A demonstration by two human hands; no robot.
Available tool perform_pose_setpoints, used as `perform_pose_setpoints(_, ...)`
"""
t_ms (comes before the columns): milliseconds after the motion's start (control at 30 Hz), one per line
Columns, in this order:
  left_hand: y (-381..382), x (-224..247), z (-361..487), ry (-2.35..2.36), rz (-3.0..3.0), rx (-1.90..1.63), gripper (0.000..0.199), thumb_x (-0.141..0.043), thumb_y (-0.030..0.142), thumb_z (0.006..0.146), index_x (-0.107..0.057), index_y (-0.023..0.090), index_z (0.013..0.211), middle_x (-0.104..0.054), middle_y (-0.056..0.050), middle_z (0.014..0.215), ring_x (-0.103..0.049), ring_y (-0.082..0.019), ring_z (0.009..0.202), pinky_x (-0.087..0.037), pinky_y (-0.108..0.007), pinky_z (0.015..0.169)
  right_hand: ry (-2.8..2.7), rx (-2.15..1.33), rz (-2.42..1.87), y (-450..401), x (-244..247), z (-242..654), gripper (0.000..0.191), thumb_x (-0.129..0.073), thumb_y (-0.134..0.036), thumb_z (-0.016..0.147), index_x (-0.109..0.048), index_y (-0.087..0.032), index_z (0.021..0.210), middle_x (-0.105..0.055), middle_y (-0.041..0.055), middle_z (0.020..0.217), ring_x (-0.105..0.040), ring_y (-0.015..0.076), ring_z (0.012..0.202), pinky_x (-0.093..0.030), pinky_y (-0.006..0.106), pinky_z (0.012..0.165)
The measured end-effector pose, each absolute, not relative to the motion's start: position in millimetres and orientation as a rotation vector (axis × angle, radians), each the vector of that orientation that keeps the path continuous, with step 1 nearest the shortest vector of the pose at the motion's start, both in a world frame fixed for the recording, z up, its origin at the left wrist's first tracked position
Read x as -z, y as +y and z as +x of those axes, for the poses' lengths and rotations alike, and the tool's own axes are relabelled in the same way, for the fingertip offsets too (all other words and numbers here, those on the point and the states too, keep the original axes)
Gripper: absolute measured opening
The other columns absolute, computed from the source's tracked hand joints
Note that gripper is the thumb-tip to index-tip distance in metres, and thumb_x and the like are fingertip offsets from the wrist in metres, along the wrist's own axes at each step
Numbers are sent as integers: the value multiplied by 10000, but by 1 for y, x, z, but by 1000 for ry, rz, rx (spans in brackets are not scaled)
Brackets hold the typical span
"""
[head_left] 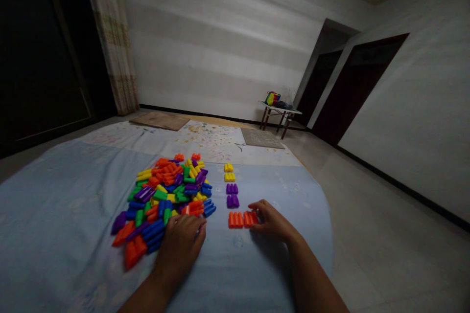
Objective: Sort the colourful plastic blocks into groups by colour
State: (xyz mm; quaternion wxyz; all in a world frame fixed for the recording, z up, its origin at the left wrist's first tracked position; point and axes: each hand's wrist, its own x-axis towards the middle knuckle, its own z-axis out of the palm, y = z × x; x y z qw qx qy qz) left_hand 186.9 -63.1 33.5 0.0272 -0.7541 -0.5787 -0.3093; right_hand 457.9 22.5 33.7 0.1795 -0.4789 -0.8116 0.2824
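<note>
Right hand [270, 221], half-curled, fingertips on an orange ribbed plastic piece [250, 219], likely squaring it beside its orange match [235, 220]. Left hand [183, 239], loosely bent, rests at the multicoloured plastic pile [161, 194]; grip hidden, can't tell.

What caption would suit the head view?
Right hand touches an orange block near purple and yellow ones; left hand rests by a multicoloured pile.
</note>
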Motion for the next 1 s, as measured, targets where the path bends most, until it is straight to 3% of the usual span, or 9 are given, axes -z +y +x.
perform_pose_setpoints(200, -62, -34, 187, -1806, -2328, 961, 188, -451, 291, 842, -624, 225, 874, -690, -21, 875, -602, -185, 858, -338, -408, 868, -2300, -718, -1276, 16, -41, 444, 547, -696, -246, 633, -551, -201, 1158, -490, 67, 1137, -472, 186, 1066, -386, 301, 945)
perform_pose_setpoints(433, -63, -33, 185, -1794, -2339, 955, 216, -428, 303, 851, -624, 223, 892, -690, -30, 889, -599, -184, 862, -356, -404, 856, -2369, -738, -1301, 13, -42, 430, 545, -690, -230, 645, -562, -194, 1173, -520, 80, 1143, -483, 199, 1062, -377, 301, 955)
perform_pose_setpoints(700, -64, -39, 186, -1779, -2323, 935, 210, -432, 290, 847, -629, 225, 876, -697, -26, 873, -613, -177, 824, -382, -381, 821, -2519, -535, -1407, 10, -50, 413, 618, -733, -482, 608, -574, -247, 1157, -525, 96, 1099, -474, 256, 1019, -403, 360, 877)
perform_pose_setpoints(833, -61, -36, 184, -1764, -2314, 926, 206, -447, 303, 841, -635, 232, 889, -701, -18, 882, -620, -175, 820, -388, -379, 828, -2555, -460, -1425, 11, -49, 406, 479, -684, -441, 690, -596, -250, 1120, -539, 93, 1059, -483, 246, 986, -409, 349, 837)
perform_pose_setpoints(1000, -57, -26, 177, -1713, -2310, 915, 195, -478, 331, 827, -637, 238, 890, -706, -14, 901, -627, -178, 834, -391, -378, 832, -2542, -531, -1433, 13, -52, 418, 478, -682, -416, 698, -588, -243, 1133, -550, 89, 1049, -492, 241, 989, -409, 332, 829)
